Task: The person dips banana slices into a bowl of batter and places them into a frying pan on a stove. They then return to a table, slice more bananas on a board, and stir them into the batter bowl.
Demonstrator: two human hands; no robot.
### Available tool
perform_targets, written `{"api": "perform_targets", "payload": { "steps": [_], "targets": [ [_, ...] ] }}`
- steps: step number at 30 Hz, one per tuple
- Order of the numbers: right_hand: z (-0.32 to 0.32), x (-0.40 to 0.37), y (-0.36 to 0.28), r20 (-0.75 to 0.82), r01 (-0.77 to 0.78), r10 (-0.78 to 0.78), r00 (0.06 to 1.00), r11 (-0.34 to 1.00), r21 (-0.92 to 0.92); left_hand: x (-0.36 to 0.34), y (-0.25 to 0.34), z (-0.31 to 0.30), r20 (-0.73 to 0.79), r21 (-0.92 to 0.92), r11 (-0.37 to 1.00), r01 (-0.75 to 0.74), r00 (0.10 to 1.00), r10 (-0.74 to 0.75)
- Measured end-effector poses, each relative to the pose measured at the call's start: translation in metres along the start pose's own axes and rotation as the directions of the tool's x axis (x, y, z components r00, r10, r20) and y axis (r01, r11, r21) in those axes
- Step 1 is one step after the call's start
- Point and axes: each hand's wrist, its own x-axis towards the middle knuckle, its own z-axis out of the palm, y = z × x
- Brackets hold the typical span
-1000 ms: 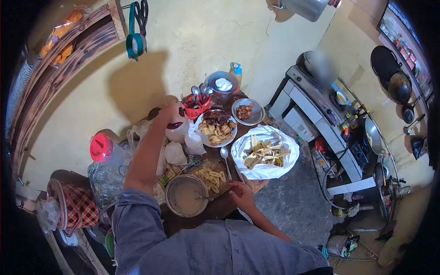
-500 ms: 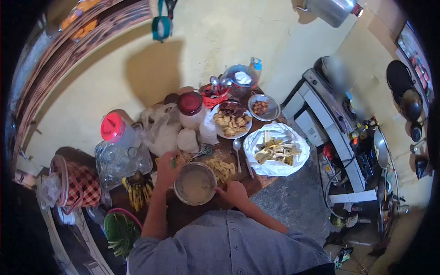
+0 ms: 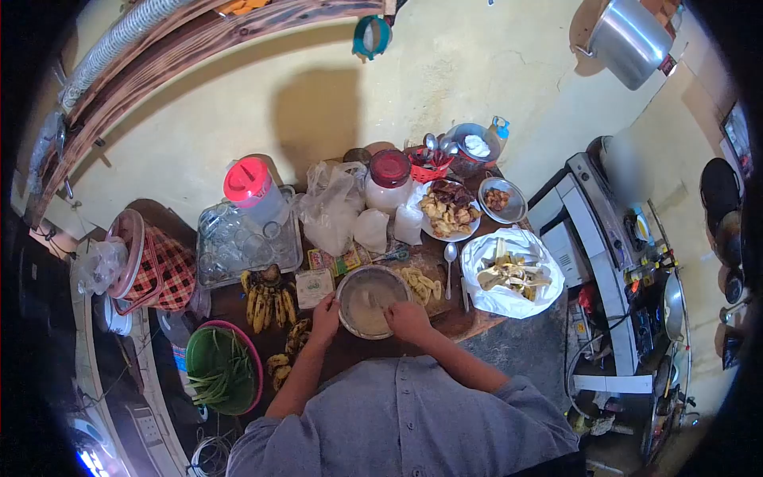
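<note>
A round metal bowl of pale batter (image 3: 368, 302) sits near the front edge of a dark wooden table (image 3: 457, 322). My left hand (image 3: 326, 308) rests against the bowl's left rim. My right hand (image 3: 407, 319) is at the bowl's right rim, fingers curled around what looks like a utensil handle dipping into the batter. Sliced banana pieces (image 3: 419, 284) lie on the table just right of the bowl, with a spoon (image 3: 450, 256) beyond them.
Behind the bowl stand a red-lidded jar (image 3: 389, 180), white bags (image 3: 373, 229), a plate of fried food (image 3: 449, 210) and a red-capped jug (image 3: 253, 188). Bananas (image 3: 266, 300) and a green bowl (image 3: 223, 367) are left. A peel-filled white bag (image 3: 511, 274) and a stove (image 3: 616, 238) are right.
My left hand came back from the red-lidded jar to the bowl's left rim. My right hand moved from the table edge to the bowl. The view swung left.
</note>
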Motion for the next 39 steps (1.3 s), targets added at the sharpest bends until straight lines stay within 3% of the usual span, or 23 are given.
{"api": "perform_targets", "payload": {
  "steps": [2,3,5,9,11,12,15,17,20,24,27,29,30,33,35,39],
  "targets": [
    [-0.017,-0.013,0.002,0.169,0.112,-0.101,0.98,0.992,-0.056,-0.021,0.038,0.004,0.038,-0.101,0.978,0.18,0.983,-0.177],
    [-0.024,-0.016,0.008,0.174,0.114,-0.102,0.979,0.992,-0.058,-0.022,0.034,0.004,0.036,-0.105,0.977,0.184,0.983,-0.181],
    [-0.037,-0.017,0.016,0.124,-0.098,0.119,0.985,0.982,-0.162,-0.023,0.023,0.004,0.058,0.036,0.998,-0.045,0.997,0.043],
    [-0.049,-0.007,0.002,0.09,-0.105,0.133,0.987,0.958,-0.266,-0.03,0.009,0.015,0.024,0.078,0.992,-0.103,0.995,0.102],
    [-0.043,-0.001,-0.008,0.19,0.058,0.007,0.982,0.941,-0.333,-0.025,-0.006,0.021,-0.01,0.052,0.995,-0.089,0.996,0.089],
    [-0.037,-0.001,-0.007,0.193,0.062,0.004,0.981,0.94,-0.335,-0.028,-0.001,0.021,-0.015,0.049,0.995,-0.087,0.996,0.088],
    [-0.026,0.0,-0.005,0.177,0.164,-0.113,0.978,0.937,-0.309,-0.033,0.015,0.02,0.053,0.0,0.997,-0.082,0.995,0.082],
    [-0.034,0.0,-0.007,-0.075,0.075,-0.093,0.993,0.974,-0.215,-0.036,0.019,0.021,0.021,-0.05,0.999,0.006,1.0,-0.005],
    [-0.041,0.002,-0.003,-0.071,-0.036,0.026,0.997,0.99,-0.139,-0.036,0.021,0.021,0.043,-0.096,0.994,0.046,0.998,-0.042],
    [-0.038,-0.005,0.005,-0.189,-0.01,-0.004,0.982,0.997,-0.075,-0.028,0.002,0.021,0.039,-0.082,0.996,-0.044,0.998,0.047],
    [-0.038,-0.008,0.007,-0.063,-0.051,0.05,0.997,0.999,-0.006,-0.022,-0.009,0.021,0.043,-0.117,0.993,0.006,0.999,-0.001],
    [-0.031,-0.012,0.006,-0.226,0.057,-0.049,0.973,0.998,0.031,-0.037,0.019,0.022,0.022,-0.05,0.998,-0.043,0.999,0.044],
    [-0.028,-0.014,0.006,-0.227,0.057,-0.049,0.973,0.998,0.031,-0.039,0.023,0.023,0.022,-0.05,0.998,-0.044,0.999,0.045],
    [-0.018,-0.014,0.005,-0.114,0.142,-0.138,0.984,0.989,0.036,-0.042,0.03,0.025,-0.013,-0.045,0.999,0.02,1.0,-0.02],
    [-0.011,-0.011,0.001,0.026,0.034,-0.03,0.999,0.98,-0.196,-0.044,0.032,0.025,-0.015,-0.009,1.0,-0.018,1.0,0.018],
    [-0.036,-0.003,-0.014,0.066,0.014,0.008,0.998,0.943,-0.334,-0.036,0.019,0.021,0.023,-0.049,0.997,-0.067,0.997,0.069]
  ]
}}
